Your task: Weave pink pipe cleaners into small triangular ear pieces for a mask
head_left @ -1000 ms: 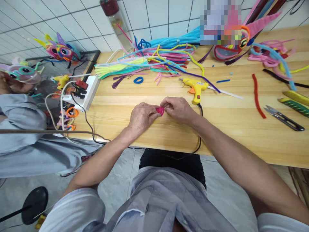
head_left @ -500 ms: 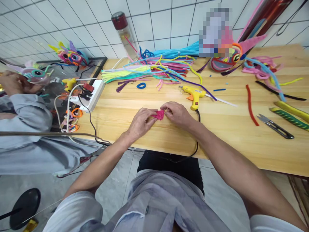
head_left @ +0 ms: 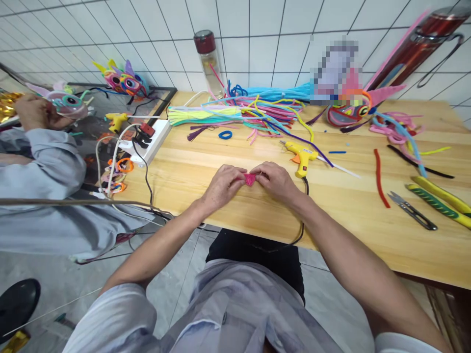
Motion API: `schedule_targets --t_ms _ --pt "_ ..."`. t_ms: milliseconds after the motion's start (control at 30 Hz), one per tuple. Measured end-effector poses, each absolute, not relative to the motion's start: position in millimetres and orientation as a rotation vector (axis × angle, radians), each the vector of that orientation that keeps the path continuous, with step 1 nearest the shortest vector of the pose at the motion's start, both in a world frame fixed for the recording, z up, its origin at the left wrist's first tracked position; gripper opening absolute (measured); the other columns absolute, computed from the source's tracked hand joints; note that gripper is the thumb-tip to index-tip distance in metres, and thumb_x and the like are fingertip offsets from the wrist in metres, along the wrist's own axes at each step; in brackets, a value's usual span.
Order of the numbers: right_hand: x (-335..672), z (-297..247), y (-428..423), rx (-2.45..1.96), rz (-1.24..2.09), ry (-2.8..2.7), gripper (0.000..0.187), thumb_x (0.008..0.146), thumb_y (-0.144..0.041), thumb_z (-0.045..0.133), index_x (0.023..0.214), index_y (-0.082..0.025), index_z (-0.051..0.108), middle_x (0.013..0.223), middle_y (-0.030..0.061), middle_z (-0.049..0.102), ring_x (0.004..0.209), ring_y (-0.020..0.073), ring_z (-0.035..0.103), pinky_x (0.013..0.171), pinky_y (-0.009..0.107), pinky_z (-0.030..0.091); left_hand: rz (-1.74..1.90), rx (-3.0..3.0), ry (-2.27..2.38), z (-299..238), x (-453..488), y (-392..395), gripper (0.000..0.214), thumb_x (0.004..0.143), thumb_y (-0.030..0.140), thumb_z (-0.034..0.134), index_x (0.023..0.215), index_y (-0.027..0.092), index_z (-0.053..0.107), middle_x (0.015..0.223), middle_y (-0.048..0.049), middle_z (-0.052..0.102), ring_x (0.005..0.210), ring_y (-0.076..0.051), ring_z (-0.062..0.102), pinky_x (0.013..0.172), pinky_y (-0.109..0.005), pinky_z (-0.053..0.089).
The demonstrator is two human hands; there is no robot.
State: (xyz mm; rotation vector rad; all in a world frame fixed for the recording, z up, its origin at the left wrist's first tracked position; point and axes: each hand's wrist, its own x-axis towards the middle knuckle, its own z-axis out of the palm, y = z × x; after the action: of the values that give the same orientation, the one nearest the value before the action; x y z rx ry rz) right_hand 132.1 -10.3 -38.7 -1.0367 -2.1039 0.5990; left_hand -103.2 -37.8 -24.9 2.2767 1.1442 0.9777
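Note:
Between my two hands is a small, flat magenta piece, roughly triangular and fuzzy like coiled pipe cleaner. My left hand pinches its left edge with thumb and fingers. On the other edge, my right hand has its fingers closed. Both hands are just above the wooden table, near its front edge. A yellow glue gun with a white glue stick lies beyond my right hand, its black cord running down past my wrist. A blue ring of pipe cleaner lies behind my hands.
Bundled pipe cleaners lie along the back by a glass bottle. To the right are snips, a yellow-green cutter, a red strip and a decorated fish shape. A power strip and a co-worker's hands are left.
My right fingers have come onto the right side of the magenta piece, which is turned with its point downward. The view has shifted and tilted slightly.

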Motion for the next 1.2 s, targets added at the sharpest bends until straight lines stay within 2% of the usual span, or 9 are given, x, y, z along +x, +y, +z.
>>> schedule_targets --t_ms 133,200,333,533,667,800,900,1067,1200 --pt "130.6 -29.6 -13.2 -1.036 0.714 -1.956 0.015 0.093 -0.02 0.069 0.1 -0.024 0.081 0.093 0.0049 0.079 0.081 0.0202 0.066 0.081 0.035 0.052 1.093 1.964 1.18 -12.6 -101.0 -39.8 0.011 0.098 0.032 0.072 0.097 0.023 0.077 0.119 -0.0091 0.082 0.117 -0.025 0.07 0.106 -0.041 0.05" --pt "128.3 -22.4 -15.6 -1.043 0.793 -1.849 0.012 0.092 -0.028 0.072 0.098 -0.024 0.082 0.089 0.0038 0.078 0.075 0.0183 0.064 0.074 0.033 0.05 1.111 1.758 1.182 -3.4 -98.5 -39.9 0.018 0.094 0.039 0.074 0.094 0.022 0.076 0.11 -0.008 0.082 0.107 -0.023 0.071 0.099 -0.038 0.052" --pt "123.7 -2.8 -20.9 -1.067 0.958 -1.593 0.02 0.088 -0.043 0.078 0.091 -0.023 0.08 0.084 0.002 0.076 0.07 0.0166 0.061 0.068 0.032 0.049 1.138 1.345 1.087 16.1 -87.4 -35.9 0.031 0.084 0.049 0.081 0.089 0.019 0.074 0.089 -0.0033 0.076 0.083 -0.018 0.065 0.083 -0.031 0.051" --pt "125.8 32.2 -29.4 -1.057 0.999 -1.357 0.027 0.084 -0.049 0.081 0.084 -0.023 0.077 0.065 -0.0032 0.066 0.058 0.013 0.056 0.059 0.029 0.048 1.278 1.173 1.042 39.0 -64.1 -26.5 0.036 0.076 0.05 0.084 0.088 0.018 0.075 0.084 -0.0021 0.072 0.078 -0.015 0.059 0.077 -0.029 0.048" --pt "134.1 55.0 -37.4 -1.081 0.788 -1.368 0.024 0.087 -0.046 0.08 0.091 -0.023 0.079 0.072 0.0009 0.076 0.06 0.0162 0.067 0.06 0.03 0.055 1.403 1.144 1.063 49.4 -56.5 -23.8 0.035 0.078 0.047 0.082 0.096 0.018 0.075 0.083 -0.0008 0.069 0.073 -0.013 0.056 0.069 -0.026 0.044" --pt "141.7 73.2 -41.2 -1.055 0.207 -1.569 0.008 0.093 -0.032 0.078 0.091 -0.025 0.082 0.086 0.0041 0.084 0.072 0.0184 0.075 0.073 0.034 0.062 1.375 1.072 0.903 59.6 -49.1 -23.2 0.039 0.081 0.05 0.08 0.101 0.018 0.072 0.085 -0.0016 0.069 0.066 -0.011 0.057 0.062 -0.025 0.043" --pt "141.0 77.1 -36.5 -0.963 -0.105 -1.621 0.005 0.096 -0.026 0.077 0.092 -0.025 0.08 0.087 0.0045 0.084 0.075 0.0195 0.076 0.072 0.034 0.062 1.363 1.059 0.8 63.9 -38.2 -22.1 0.044 0.078 0.049 0.085 0.106 0.017 0.073 0.087 -0.0025 0.072 0.067 -0.011 0.06 0.063 -0.025 0.045" --pt "129.8 65.5 -29.9 -0.977 -0.148 -1.683 0.008 0.099 -0.028 0.073 0.092 -0.028 0.076 0.085 0.006 0.081 0.078 0.0236 0.076 0.072 0.04 0.061 1.35 1.009 0.723 59.3 -21.5 -15.8 0.043 0.076 0.054 0.088 0.093 0.017 0.074 0.07 0.0014 0.066 0.062 -0.01 0.057 0.064 -0.026 0.045" --pt "134.2 68.3 -35.4 -1.068 -0.074 -1.686 0.01 0.099 -0.035 0.072 0.105 -0.029 0.077 0.088 0.0074 0.077 0.077 0.0247 0.071 0.072 0.043 0.06 1.309 1.013 0.749 58.1 -26.1 -10.7 0.043 0.076 0.057 0.085 0.085 0.018 0.07 0.065 0.0017 0.063 0.061 -0.011 0.054 0.061 -0.026 0.043"
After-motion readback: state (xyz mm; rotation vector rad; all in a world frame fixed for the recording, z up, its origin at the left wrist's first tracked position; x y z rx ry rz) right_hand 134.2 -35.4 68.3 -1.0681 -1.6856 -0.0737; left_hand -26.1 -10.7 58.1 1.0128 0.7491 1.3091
